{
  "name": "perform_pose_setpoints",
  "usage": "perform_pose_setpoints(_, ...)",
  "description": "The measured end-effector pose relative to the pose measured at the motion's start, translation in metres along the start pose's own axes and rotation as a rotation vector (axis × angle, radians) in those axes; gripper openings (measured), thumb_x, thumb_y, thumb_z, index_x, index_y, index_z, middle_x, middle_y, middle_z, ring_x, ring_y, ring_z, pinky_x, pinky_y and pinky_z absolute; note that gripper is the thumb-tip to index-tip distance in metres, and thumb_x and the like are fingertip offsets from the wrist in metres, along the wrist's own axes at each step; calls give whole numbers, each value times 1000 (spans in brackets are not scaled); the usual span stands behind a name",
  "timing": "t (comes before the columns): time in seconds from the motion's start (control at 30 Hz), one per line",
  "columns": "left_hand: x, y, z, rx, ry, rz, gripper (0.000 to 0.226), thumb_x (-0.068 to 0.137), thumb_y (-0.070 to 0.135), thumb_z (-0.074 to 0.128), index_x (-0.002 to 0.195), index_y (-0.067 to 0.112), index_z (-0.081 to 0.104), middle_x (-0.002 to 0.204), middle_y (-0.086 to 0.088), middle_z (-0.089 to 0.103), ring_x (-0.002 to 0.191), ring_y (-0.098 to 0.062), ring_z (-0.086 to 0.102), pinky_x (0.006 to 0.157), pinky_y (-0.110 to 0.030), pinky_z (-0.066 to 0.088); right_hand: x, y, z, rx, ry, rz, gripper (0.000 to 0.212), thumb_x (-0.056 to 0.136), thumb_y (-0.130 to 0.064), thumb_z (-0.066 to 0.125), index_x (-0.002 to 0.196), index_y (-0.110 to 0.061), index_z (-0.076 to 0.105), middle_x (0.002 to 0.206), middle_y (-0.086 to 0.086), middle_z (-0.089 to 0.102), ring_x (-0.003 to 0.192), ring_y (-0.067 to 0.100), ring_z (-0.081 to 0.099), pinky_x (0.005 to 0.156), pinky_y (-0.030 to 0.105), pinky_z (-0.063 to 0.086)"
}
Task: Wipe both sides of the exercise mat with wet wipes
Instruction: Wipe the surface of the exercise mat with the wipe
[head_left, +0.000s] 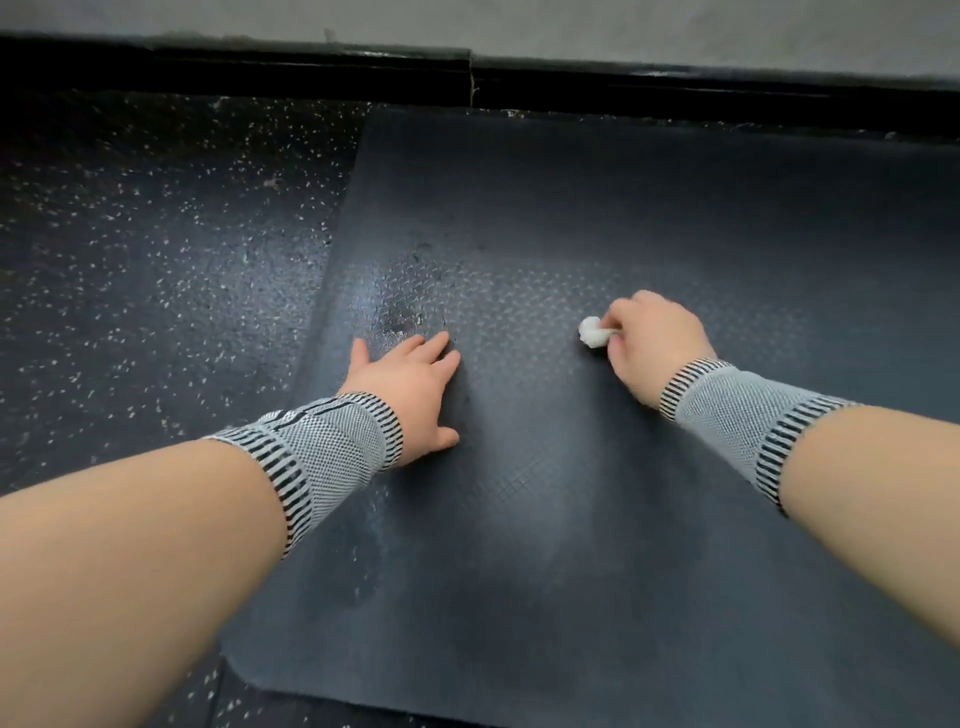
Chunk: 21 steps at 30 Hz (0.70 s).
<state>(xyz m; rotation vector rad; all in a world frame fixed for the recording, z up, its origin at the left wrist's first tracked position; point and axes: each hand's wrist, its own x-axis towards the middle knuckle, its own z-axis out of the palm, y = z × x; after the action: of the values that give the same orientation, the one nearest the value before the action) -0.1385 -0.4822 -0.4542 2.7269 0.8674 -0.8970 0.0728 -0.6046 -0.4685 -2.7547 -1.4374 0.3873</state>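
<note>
Head view: dark exercise mat (597, 218) lies flat on the floor (156, 234), filling the centre and right of frame. Its surface has a diamond-tread texture, visible mid-mat. Left edge runs diagonally from top centre down to a rounded near-left corner.

Left hand (410, 387) rests palm-down on the mat near its left edge, fingers straight and spread, thumb out to the right. It grasps nothing, just presses the mat.

Right hand (652, 343) sits further right, about mid-mat, fingers curled around a small balled-up white wet wipe (593, 332). The wipe pokes out on the left side of the hand and touches the mat surface. The two hands are well apart with bare mat between them.

Just beyond the left hand's fingertips there is a shiny wet-looking patch (400, 296) on the mat with a darker spot in it. Fainter pale smears run along the left part of the mat nearer the camera.

Both wrists wear grey knit wristbands (332, 441) with black-and-white striped edges; forearms are bare.

Surroundings: floor is dark rubber with white speckles, seen left of the mat and at the bottom left. A black baseboard (311, 67) runs across the top, just past the mat's far edge, with a grey wall (623, 26) above it. Nothing lies on the mat between the hands and the far edge.
</note>
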Motion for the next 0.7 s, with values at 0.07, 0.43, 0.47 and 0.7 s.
perform_pose_setpoints(0.07,0,0,2,-16,-16,-8,91,87,58,59,156,25,9,164,9,-4,151,-15,1,115,-64,9,2,-23,4,15,-2,50,24,91,-15,46,112,-12,59,113,10,55,105,32,55,84,33,41)
perform_pose_setpoints(0.43,0,1,0,-27,-33,-31,92,89,56,59,157,25,5,164,10,-7,151,-15,-1,115,-65,8,-14,-20,7,8,-33,-191,21,91,-16,45,108,-12,58,110,9,53,103,32,55,83,35,40)
perform_pose_setpoints(0.47,0,2,0,-26,-37,-31,92,89,56,59,157,25,5,164,10,-6,151,-15,-1,115,-65,8,-11,-22,7,26,-15,-79,21,92,-17,45,108,-12,58,110,9,54,103,32,55,83,34,40)
perform_pose_setpoints(0.7,-13,3,8,32,67,-36,81,86,61,57,151,25,26,163,5,11,150,-16,12,113,-65,8,-57,-106,22,24,-199,-534,23,93,-19,47,114,-14,53,115,9,52,103,32,57,82,36,44)
